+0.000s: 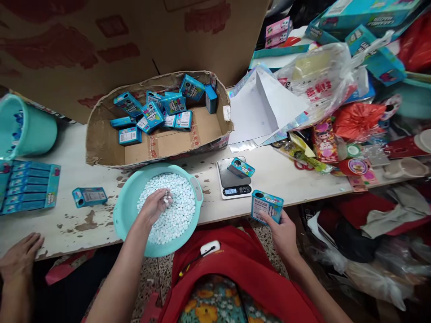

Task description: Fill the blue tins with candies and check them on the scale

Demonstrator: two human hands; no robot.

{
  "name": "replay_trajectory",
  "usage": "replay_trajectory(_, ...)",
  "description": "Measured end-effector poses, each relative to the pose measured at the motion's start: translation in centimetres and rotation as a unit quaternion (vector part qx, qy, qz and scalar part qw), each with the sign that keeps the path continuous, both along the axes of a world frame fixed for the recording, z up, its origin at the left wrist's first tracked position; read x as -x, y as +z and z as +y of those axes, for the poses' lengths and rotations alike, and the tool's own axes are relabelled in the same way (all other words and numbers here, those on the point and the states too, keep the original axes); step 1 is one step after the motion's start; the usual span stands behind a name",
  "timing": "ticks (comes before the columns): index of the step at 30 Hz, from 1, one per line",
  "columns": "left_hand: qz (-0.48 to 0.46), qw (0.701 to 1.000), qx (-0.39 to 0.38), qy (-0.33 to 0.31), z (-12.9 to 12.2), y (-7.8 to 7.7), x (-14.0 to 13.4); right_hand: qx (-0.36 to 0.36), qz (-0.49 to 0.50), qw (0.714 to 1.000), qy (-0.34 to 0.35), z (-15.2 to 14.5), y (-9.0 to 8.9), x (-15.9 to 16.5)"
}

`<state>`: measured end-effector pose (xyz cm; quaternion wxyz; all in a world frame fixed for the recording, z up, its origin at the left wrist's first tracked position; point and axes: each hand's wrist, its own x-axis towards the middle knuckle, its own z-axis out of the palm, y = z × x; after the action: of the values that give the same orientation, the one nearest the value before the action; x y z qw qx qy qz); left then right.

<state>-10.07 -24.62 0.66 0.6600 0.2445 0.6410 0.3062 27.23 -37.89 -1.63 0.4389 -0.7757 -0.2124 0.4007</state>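
Note:
My left hand [157, 205] is in the turquoise basin [121, 190], its fingers curled around a few white candies just above the heap of white candies [178, 215]. A blue candy box [267, 206] with an open hole at its top corner is gripped in my right hand [281, 229], in front of the table edge. Behind it, another blue candy box [241, 168] rests on the small digital scale [235, 179], whose display is lit. One more blue box [89, 197] lies on the table left of the basin.
A cut-down cardboard box [161, 157] behind the basin holds several blue boxes. At left are a turquoise bucket [40, 132], a tray of blue boxes [32, 185] and another person's hand [22, 253]. Plastic bags [316, 85] and mixed packages crowd the right side.

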Motion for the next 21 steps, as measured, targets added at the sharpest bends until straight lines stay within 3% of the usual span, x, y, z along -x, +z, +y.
replay_trajectory(3, 0.013, 0.998, -0.021, -0.051, 1.2, 1.0, -2.2, -0.002, 0.009, 1.000, 0.004, 0.0, 0.1, 0.4)
replay_trajectory(7, 0.081, 0.957, -0.127, -0.248, 4.6, 3.7, -8.4, 0.004, 0.011, 1.000, 0.015, -0.2, 0.3, 0.5)
replay_trajectory(10, 0.142, 0.884, -0.215, -0.391, 7.5, 5.6, -13.9, 0.010, 0.011, 1.000, 0.006, -0.6, 0.3, 0.1)
replay_trajectory(12, 0.204, 0.820, -0.274, -0.459, 9.0, 6.0, -17.3, 0.006, 0.018, 1.000, -0.008, -1.0, 0.2, -0.2)
replay_trajectory(17, 0.351, 0.633, -0.403, -0.560, 10.9, 5.2, -22.7, 0.011, 0.033, 0.999, -0.020, -2.0, 0.1, -1.3)
replay_trajectory(19, 0.377, 0.589, -0.418, -0.581, 10.9, 4.8, -23.4, 0.015, 0.042, 0.999, -0.022, -2.2, 0.2, -1.6)
replay_trajectory(21, 0.378, 0.575, -0.426, -0.588, 11.0, 4.7, -23.6, 0.023, 0.048, 0.998, -0.026, -2.2, 0.4, -1.8)
